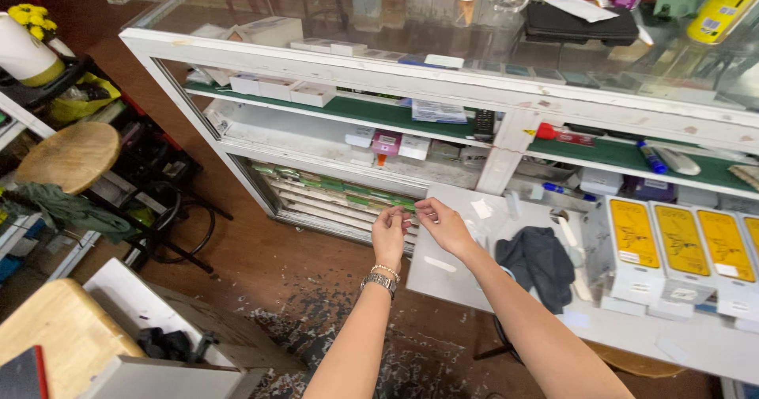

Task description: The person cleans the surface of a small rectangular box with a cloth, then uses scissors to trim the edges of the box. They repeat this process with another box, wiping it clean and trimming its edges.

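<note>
My left hand [389,233] and my right hand [444,225] are held close together in front of a white glass display counter [506,98]. Between their fingertips they pinch a small, thin, pale item [413,211] that is too small to identify. The left wrist wears a metal watch and a bead bracelet [381,279]. Both hands hover over the left edge of a white pull-out tray [443,264].
On the tray lie a dark cloth [539,258] and yellow-and-white boxes [680,245]. The counter shelves hold small boxes, pens and a remote. A round wooden stool [69,155] stands at the left, a wooden surface [47,336] at the lower left.
</note>
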